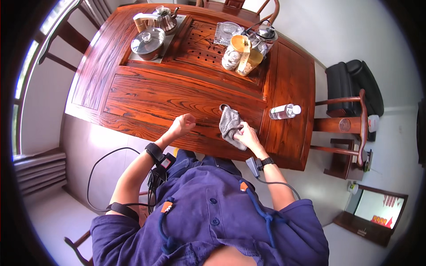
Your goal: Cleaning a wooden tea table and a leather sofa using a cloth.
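Note:
A crumpled grey cloth point(229, 124) lies on the polished wooden tea table point(159, 94), close to its front edge. The fingers of my right hand point(248, 135) grip its right side. At its far end shows a dark ring-like loop point(224, 106). My left hand point(184, 124) hovers by the table's front part, left of the cloth, with the fingers curled in and nothing seen in them. A clear plastic bottle with a white cap point(284, 111) lies on its side to the right of my right hand.
Farther back stand a metal kettle point(163, 21), a glass-lidded pot point(148, 43), lidded jars point(232, 56) and a glass pot point(266, 36). A wooden chair point(346, 124) is at the right edge. A cable point(89, 186) loops beside my left arm.

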{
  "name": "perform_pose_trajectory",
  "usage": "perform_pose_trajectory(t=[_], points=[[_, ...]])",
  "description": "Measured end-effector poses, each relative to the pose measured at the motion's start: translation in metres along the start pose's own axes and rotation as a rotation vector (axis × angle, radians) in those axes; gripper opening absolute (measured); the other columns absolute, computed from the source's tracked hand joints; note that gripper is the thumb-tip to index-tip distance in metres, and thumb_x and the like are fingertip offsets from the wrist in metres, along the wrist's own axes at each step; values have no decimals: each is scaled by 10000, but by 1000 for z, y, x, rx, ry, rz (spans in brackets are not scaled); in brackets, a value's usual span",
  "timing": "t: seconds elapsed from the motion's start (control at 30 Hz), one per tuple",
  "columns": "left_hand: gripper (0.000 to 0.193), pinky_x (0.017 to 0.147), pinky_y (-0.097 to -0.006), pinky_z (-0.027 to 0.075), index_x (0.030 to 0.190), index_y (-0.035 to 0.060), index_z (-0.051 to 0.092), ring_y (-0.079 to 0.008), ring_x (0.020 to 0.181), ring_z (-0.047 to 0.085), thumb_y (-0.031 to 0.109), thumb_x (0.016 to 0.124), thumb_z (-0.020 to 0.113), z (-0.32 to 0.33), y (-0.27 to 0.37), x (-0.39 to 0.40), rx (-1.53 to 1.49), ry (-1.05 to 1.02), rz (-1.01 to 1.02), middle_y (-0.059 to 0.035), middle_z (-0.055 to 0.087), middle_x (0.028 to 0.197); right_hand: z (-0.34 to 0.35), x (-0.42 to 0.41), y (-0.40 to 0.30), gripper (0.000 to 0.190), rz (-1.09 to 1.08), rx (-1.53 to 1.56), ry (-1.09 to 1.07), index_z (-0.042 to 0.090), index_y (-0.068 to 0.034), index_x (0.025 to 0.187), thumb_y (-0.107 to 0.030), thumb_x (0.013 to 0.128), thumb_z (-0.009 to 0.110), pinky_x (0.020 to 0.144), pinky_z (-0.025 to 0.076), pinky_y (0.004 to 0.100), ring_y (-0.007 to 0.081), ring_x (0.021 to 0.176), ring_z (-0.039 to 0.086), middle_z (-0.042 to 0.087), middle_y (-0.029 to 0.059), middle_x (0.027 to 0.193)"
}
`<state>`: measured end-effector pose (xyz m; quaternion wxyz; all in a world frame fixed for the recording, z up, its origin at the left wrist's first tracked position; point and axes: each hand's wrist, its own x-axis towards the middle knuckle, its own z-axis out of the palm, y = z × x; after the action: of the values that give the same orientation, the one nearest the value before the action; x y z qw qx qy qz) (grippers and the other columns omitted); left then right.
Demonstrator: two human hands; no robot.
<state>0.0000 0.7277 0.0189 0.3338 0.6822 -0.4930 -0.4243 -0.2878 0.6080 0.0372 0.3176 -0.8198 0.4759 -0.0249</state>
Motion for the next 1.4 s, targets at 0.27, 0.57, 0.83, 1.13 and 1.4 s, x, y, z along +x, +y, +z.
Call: perform_pose_trajectory(t=[0.27, 0.57, 0.83, 1.13, 1.4], points=[[540, 752, -322, 506, 1073, -36, 551, -233, 864, 632, 406, 786, 671, 35, 50, 13, -306, -264, 7, -178, 641, 948, -3, -23, -49, 631, 137, 976, -30, 393, 29, 1274, -38, 713, 676, 706, 496, 269, 151, 829, 592, 601, 116, 961], [288, 740, -299, 502, 1103, 53, 583, -132, 866, 591, 257, 903, 553, 51, 75, 27, -975, -377, -117, -42, 625, 982, -37, -26, -71, 532, 48, 1170, -12, 437, -13, 1227, -119, 775, 695, 678, 465, 208, 85, 800, 567, 588, 59, 940], [291, 840, -353, 460, 1159, 73, 538, -183, 970, 566, 243, 925, 501, 41, 96, 45, -1251, -219, -268, -47, 592, 1091, -45, -14, -39, 249, 166, 1249, -95, 597, -104, 1058, -266, 869, 601, 518, 287, 148, -26, 645, 442, 601, -89, 807], [299, 824, -317, 486, 1166, 45, 529, -147, 945, 583, 102, 876, 570, 46, 115, 45, -950, -164, -169, -47, 614, 1040, -43, 3, 10, 168, 0, 1084, 216, 565, -18, 994, -148, 919, 489, 795, 423, 241, 85, 879, 511, 574, 11, 924], [252, 683, -267, 467, 1055, -22, 555, -99, 758, 570, 10, 805, 556, 14, 101, 52, -90, -71, -104, -55, 619, 834, -55, 4, 21, 475, 65, 1207, 142, 306, -66, 1266, -155, 882, 571, 745, 431, 273, 99, 862, 515, 563, 45, 939]])
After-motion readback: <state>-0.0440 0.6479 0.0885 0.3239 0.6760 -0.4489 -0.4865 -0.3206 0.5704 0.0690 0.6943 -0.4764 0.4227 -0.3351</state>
